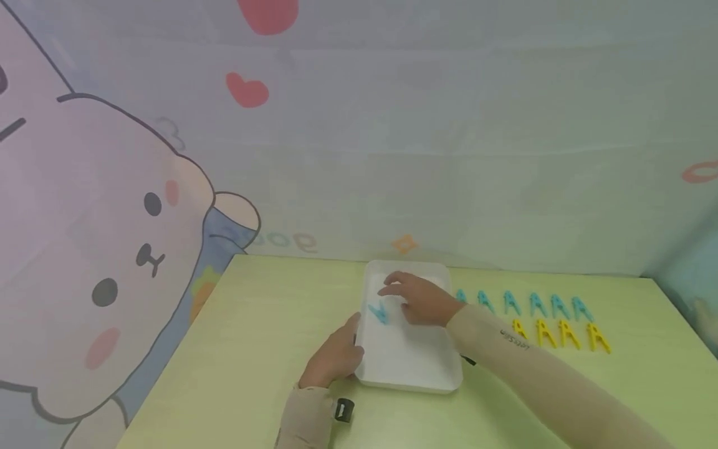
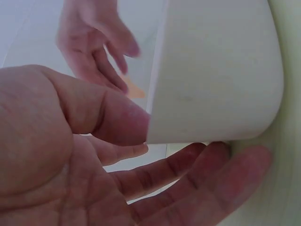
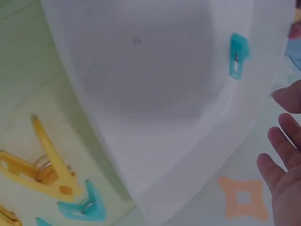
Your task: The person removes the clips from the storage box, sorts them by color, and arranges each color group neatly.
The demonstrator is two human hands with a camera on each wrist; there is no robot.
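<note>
A white tray (image 1: 417, 368) lies on the table, and one blue clothespin (image 1: 380, 313) is inside it near the left wall. My left hand (image 1: 336, 352) holds the tray's left side; in the left wrist view its thumb (image 2: 122, 120) meets the rim while the other fingers lie along the outer wall. Over the tray my right hand (image 1: 423, 299) hovers with relaxed, spread fingers and nothing between them. It is just to the right of the blue clothespin, apart from it.
Right of the tray stand a row of several blue clothespins (image 1: 512, 302) and, nearer, a row of several yellow clothespins (image 1: 569, 335); the right forearm partly covers them. A cloth backdrop (image 1: 505, 156) with a cartoon animal rises behind the table (image 1: 269, 324).
</note>
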